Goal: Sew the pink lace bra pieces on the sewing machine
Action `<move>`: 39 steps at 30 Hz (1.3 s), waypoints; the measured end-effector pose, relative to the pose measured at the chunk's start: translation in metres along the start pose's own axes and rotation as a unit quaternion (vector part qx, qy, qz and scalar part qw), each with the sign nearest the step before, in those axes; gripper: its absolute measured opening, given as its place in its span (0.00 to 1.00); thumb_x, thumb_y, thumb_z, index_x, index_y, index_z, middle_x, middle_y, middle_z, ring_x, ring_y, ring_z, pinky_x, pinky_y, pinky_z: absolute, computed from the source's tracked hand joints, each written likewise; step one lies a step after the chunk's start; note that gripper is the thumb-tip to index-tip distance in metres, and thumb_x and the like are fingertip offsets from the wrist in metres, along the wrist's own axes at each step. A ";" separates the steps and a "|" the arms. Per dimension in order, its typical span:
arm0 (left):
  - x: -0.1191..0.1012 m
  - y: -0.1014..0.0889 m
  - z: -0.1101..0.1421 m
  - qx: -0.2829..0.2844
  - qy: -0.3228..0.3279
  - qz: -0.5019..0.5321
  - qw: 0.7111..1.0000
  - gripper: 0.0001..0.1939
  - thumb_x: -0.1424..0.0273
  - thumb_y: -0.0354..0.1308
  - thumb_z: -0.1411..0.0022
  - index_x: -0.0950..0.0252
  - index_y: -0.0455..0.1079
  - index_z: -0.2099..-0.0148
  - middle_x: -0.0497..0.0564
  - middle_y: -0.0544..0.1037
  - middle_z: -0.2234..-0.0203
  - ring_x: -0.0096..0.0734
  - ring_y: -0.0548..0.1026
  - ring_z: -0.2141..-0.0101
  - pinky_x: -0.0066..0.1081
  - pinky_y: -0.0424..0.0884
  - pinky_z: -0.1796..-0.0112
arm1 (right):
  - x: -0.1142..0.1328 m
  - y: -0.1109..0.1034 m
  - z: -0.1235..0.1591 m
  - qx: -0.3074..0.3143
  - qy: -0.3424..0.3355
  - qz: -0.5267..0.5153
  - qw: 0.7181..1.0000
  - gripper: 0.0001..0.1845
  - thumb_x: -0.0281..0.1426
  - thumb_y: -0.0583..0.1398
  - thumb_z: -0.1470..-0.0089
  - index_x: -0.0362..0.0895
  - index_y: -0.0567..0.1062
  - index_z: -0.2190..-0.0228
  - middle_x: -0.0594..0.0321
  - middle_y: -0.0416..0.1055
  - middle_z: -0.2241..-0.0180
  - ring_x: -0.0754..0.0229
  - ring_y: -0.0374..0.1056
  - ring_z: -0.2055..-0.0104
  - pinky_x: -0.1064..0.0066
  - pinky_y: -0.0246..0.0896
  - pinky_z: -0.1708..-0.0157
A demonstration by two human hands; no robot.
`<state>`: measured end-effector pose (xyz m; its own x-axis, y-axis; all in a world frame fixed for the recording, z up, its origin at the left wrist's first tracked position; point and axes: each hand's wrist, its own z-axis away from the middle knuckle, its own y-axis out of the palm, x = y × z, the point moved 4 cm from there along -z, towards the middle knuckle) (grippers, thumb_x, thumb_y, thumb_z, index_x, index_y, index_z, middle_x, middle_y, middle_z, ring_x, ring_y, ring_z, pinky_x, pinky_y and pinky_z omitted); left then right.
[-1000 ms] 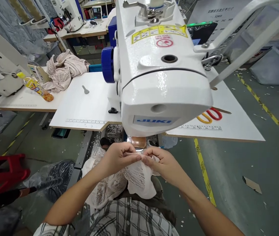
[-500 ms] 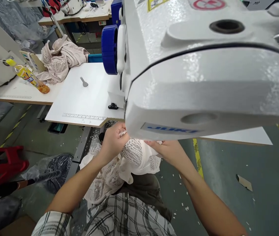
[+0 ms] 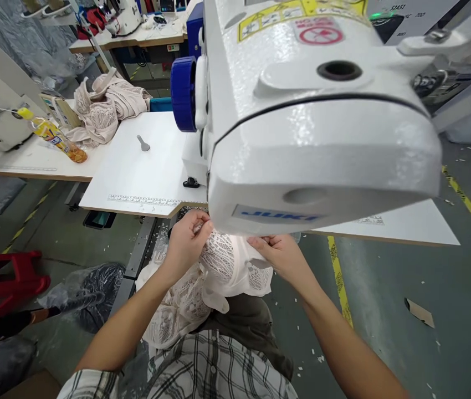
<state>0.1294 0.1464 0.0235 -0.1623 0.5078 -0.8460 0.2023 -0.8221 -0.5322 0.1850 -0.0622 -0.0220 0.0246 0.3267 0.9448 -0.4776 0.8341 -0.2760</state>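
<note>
A cream lace bra [image 3: 221, 260] hangs under the head of a white sewing machine [image 3: 302, 166]. My left hand [image 3: 188, 241] pinches its upper left edge, thumb against the fingers. On the other side, my right hand [image 3: 281, 255] grips the edge near the cup, its fingers curled. The machine head hides the needle area and the top of the fabric. More cream lace pieces [image 3: 177, 305] lie bunched over my lap, below the left hand.
On the white table [image 3: 136, 172] lies a small grey metal piece [image 3: 143, 144]. Farther left are a drink bottle [image 3: 59, 138] and a pile of cream garments [image 3: 102, 108]. A red stool [image 3: 6, 282] and a plastic-wrapped bundle [image 3: 98, 293] stand on the floor.
My view has shifted, so more of the machine's top and right side shows. Both hands stay at the bra's edges, with the left fingers slightly repositioned.
</note>
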 end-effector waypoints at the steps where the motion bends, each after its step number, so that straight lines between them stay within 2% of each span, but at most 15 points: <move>1: 0.007 0.000 0.004 -0.014 -0.011 -0.004 1.000 0.08 0.69 0.54 0.35 0.65 0.68 0.55 0.50 0.71 0.71 0.26 0.66 0.75 0.26 0.59 0.75 | -0.004 0.001 0.001 0.005 0.002 -0.010 1.000 0.29 0.54 0.59 0.45 0.43 0.60 0.78 0.65 0.52 0.79 0.66 0.50 0.77 0.71 0.45 0.78; 4: 0.033 0.005 0.024 -0.065 -0.009 0.016 0.998 0.18 0.62 0.51 0.30 0.63 0.63 0.42 0.56 0.73 0.57 0.33 0.73 0.60 0.29 0.69 0.65 | -0.015 0.003 0.005 0.007 0.007 -0.034 0.999 0.28 0.55 0.58 0.43 0.42 0.64 0.75 0.65 0.54 0.78 0.66 0.51 0.76 0.72 0.46 0.76; 6: 0.053 0.016 0.044 -0.068 0.013 0.054 0.996 0.21 0.60 0.49 0.29 0.62 0.58 0.38 0.59 0.69 0.47 0.37 0.70 0.49 0.35 0.70 0.52 | -0.020 0.004 0.008 0.005 0.008 -0.038 0.999 0.28 0.55 0.57 0.43 0.42 0.65 0.74 0.65 0.54 0.78 0.66 0.50 0.76 0.73 0.45 0.76; 9: 0.077 0.038 0.079 -0.013 0.060 0.070 0.996 0.30 0.57 0.50 0.30 0.61 0.50 0.32 0.61 0.60 0.38 0.43 0.62 0.40 0.43 0.62 0.41 | -0.023 0.002 0.012 0.005 0.008 -0.046 0.999 0.29 0.55 0.57 0.43 0.41 0.65 0.74 0.66 0.53 0.79 0.67 0.49 0.77 0.73 0.43 0.76; 13: 0.099 0.065 0.116 0.043 0.088 0.012 0.995 0.45 0.56 0.61 0.39 0.65 0.44 0.29 0.66 0.55 0.36 0.52 0.55 0.36 0.50 0.54 0.38 | -0.026 -0.002 0.021 -0.002 0.013 -0.049 0.999 0.28 0.55 0.56 0.42 0.41 0.65 0.73 0.66 0.53 0.78 0.67 0.47 0.76 0.73 0.42 0.76; 19: 0.126 0.089 0.131 0.058 -0.003 -0.004 0.998 0.25 0.64 0.49 0.31 0.64 0.58 0.35 0.63 0.64 0.40 0.48 0.62 0.38 0.48 0.60 0.40 | -0.030 -0.003 0.032 0.000 0.013 -0.053 0.999 0.28 0.54 0.54 0.40 0.42 0.64 0.74 0.67 0.52 0.78 0.66 0.48 0.78 0.73 0.43 0.76; 21: 0.129 0.080 0.128 0.075 -0.009 -0.016 0.997 0.22 0.65 0.47 0.30 0.61 0.59 0.36 0.60 0.67 0.41 0.44 0.66 0.41 0.44 0.65 0.42 | -0.028 -0.001 0.034 0.010 0.015 -0.052 0.999 0.27 0.54 0.54 0.40 0.42 0.66 0.72 0.66 0.54 0.78 0.65 0.50 0.77 0.72 0.44 0.76; 23: 0.126 0.061 0.122 0.076 0.020 -0.062 0.995 0.22 0.71 0.46 0.31 0.58 0.59 0.36 0.56 0.69 0.42 0.41 0.69 0.43 0.41 0.69 0.44 | -0.022 -0.002 0.039 0.018 0.011 -0.026 0.999 0.26 0.54 0.53 0.39 0.43 0.69 0.69 0.64 0.57 0.76 0.64 0.52 0.76 0.71 0.46 0.75; 25: 0.119 0.035 0.113 0.038 0.065 -0.126 0.989 0.27 0.81 0.44 0.36 0.60 0.62 0.37 0.56 0.69 0.42 0.43 0.69 0.42 0.44 0.69 0.44 | -0.017 -0.007 0.046 0.023 0.006 0.014 1.000 0.26 0.53 0.52 0.38 0.43 0.69 0.69 0.62 0.60 0.75 0.63 0.54 0.75 0.70 0.47 0.74; 28: 0.111 0.008 0.100 -0.064 0.112 -0.189 0.973 0.31 0.87 0.43 0.44 0.67 0.66 0.41 0.60 0.65 0.39 0.49 0.57 0.35 0.55 0.56 0.38 | -0.029 -0.029 0.059 -0.002 0.023 0.067 0.998 0.26 0.52 0.52 0.39 0.42 0.69 0.70 0.61 0.61 0.75 0.61 0.56 0.73 0.70 0.48 0.73; 30: 0.108 0.009 0.099 -0.097 0.158 -0.238 0.953 0.34 0.89 0.43 0.47 0.66 0.66 0.40 0.59 0.62 0.37 0.47 0.52 0.33 0.54 0.53 0.37 | -0.055 -0.051 0.066 -0.027 0.056 0.122 0.991 0.26 0.54 0.53 0.40 0.43 0.68 0.71 0.62 0.62 0.75 0.61 0.57 0.74 0.70 0.50 0.74; 32: 0.109 0.026 0.102 -0.029 0.175 -0.285 0.942 0.35 0.88 0.46 0.47 0.64 0.64 0.38 0.59 0.57 0.34 0.47 0.51 0.33 0.51 0.54 0.37 | -0.092 -0.072 0.071 -0.018 0.104 0.223 0.969 0.27 0.54 0.52 0.42 0.43 0.67 0.74 0.61 0.62 0.77 0.60 0.58 0.75 0.69 0.50 0.75; 35: 0.121 0.041 0.119 0.105 0.115 -0.305 0.939 0.30 0.77 0.54 0.38 0.64 0.59 0.35 0.61 0.55 0.34 0.47 0.55 0.35 0.44 0.59 0.39 | -0.142 -0.085 0.070 0.044 0.138 0.369 0.918 0.20 0.47 0.53 0.44 0.44 0.69 0.74 0.53 0.71 0.74 0.50 0.66 0.73 0.63 0.54 0.74; 37: 0.134 0.023 0.136 0.093 0.045 -0.321 0.942 0.22 0.69 0.53 0.33 0.68 0.61 0.38 0.62 0.63 0.40 0.45 0.63 0.40 0.39 0.63 0.43 | -0.157 -0.073 0.063 0.038 0.098 0.394 0.913 0.20 0.45 0.52 0.43 0.42 0.72 0.67 0.42 0.74 0.65 0.40 0.70 0.64 0.54 0.60 0.67; 39: 0.150 -0.009 0.158 0.029 -0.035 -0.353 0.934 0.16 0.65 0.48 0.30 0.72 0.65 0.49 0.63 0.71 0.53 0.45 0.69 0.51 0.39 0.67 0.52 | -0.154 -0.041 0.053 0.019 0.029 0.381 0.924 0.25 0.46 0.50 0.40 0.38 0.71 0.56 0.35 0.70 0.54 0.36 0.66 0.50 0.49 0.59 0.52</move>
<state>-0.0491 0.1892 -0.0944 -0.2992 0.9125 -0.2789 -0.0322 -0.3018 -0.9528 0.1545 -0.1699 -0.1473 -0.2857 0.8368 0.4671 -0.4060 0.3358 -0.8499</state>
